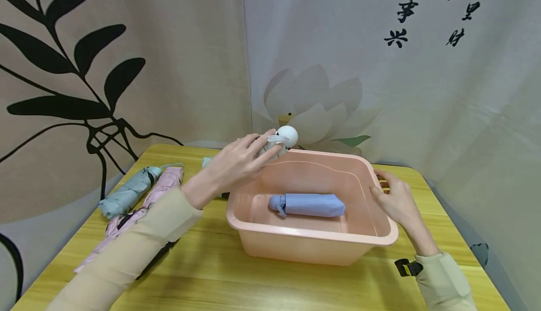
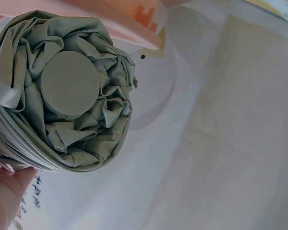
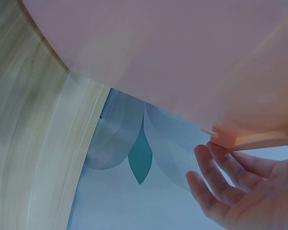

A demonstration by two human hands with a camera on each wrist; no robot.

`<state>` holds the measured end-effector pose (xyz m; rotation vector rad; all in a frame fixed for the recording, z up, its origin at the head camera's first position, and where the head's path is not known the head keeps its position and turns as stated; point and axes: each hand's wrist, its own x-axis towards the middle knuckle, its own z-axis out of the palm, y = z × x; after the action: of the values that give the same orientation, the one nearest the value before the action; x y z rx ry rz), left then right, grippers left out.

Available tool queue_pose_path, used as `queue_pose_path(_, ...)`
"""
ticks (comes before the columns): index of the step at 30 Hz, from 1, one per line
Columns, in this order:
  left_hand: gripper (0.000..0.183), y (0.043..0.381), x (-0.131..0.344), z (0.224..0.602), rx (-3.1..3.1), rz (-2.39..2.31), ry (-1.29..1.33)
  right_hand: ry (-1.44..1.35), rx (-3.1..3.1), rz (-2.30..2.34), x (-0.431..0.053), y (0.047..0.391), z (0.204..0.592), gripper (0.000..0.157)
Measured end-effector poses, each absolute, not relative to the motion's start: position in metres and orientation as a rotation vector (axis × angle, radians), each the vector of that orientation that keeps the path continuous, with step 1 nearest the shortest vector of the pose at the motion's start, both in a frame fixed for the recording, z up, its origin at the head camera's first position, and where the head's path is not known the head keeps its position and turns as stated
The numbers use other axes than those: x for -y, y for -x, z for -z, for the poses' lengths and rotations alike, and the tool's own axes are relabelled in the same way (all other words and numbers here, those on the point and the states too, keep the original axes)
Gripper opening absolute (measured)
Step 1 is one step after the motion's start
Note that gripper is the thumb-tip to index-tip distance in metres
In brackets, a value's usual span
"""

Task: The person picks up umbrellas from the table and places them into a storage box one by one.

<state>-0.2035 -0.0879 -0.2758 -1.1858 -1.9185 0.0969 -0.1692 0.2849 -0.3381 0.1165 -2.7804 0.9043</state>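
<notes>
My left hand [image 1: 236, 165] grips a folded grey-green umbrella [image 2: 93, 124] above the back left rim of a pink plastic basin [image 1: 296, 253]. Its white round knob [image 1: 288, 136] sticks out past the fingers in the head view; most of the umbrella is hidden there by the hand. The left wrist view shows the bunched cloth and a flat round end. A folded blue umbrella [image 1: 313, 205] lies across the basin's floor. My right hand [image 1: 395, 198] holds the basin's right rim, thumb over the edge and fingers loosely bent beneath it.
Left on the wooden table [image 1: 211, 278] lie a folded light-blue umbrella [image 1: 131, 193] and lilac ones [image 1: 166, 184]. Something dark [image 1: 158, 257] shows from under my left sleeve. A pale teal item [image 1: 206, 161] is partly behind my left hand. A printed curtain [image 1: 203, 66] stands behind the table.
</notes>
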Motion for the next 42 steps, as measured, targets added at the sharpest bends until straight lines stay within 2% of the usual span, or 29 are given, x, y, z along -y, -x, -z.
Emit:
queue_pose_path(26,0.049,0.213,0.029,0.267,1.876,-0.162,1.332,-0.127,2.772,-0.913,-0.285,0.169,0.340,0.048)
queue_pose_path(36,0.039,0.215,0.003,0.279,1.855,-0.261,1.431,-0.113,2.748,-0.884,-0.283,0.169,0.340,0.047)
queue_pose_path(42,0.040,0.216,-0.009,0.277,1.879,-0.356,1.472,-0.099,2.753,-0.874,-0.282,0.170,0.340,0.049)
